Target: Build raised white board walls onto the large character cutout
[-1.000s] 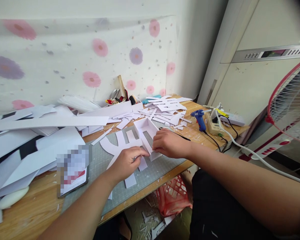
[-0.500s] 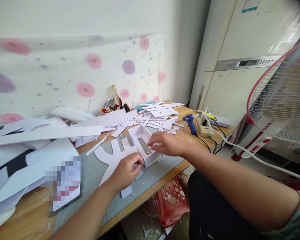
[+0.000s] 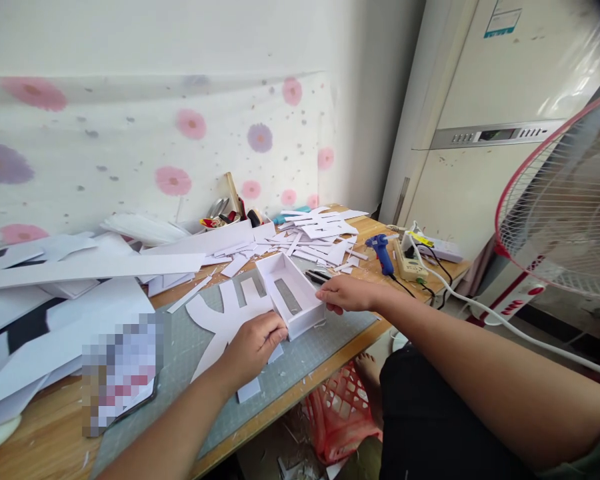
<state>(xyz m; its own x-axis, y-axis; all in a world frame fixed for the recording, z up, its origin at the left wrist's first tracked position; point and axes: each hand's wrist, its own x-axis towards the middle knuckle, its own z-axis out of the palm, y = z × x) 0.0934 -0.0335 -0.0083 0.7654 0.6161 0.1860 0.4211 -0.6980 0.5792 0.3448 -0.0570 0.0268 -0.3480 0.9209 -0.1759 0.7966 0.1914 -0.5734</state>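
Head view: left hand point(image 3: 254, 345) and right hand point(image 3: 347, 294), apart, flank the white box point(image 3: 306, 323); whether they grip, I cannot tell

And it's white on grey, folks, all across the mat point(image 3: 305, 353)!
Faint pale gridlines there; plain white cutout point(image 3: 235, 313) and plain white box point(image 3: 306, 287) on top. Behind the mat, pink and purple flowers, grey specks, across a white sheet point(image 3: 150, 143)! To its right, a blue glue gun point(image 3: 380, 252), then a fan point(image 3: 565, 207) rimmed red; below its near edge, a coral-red lattice basket point(image 3: 337, 427)!
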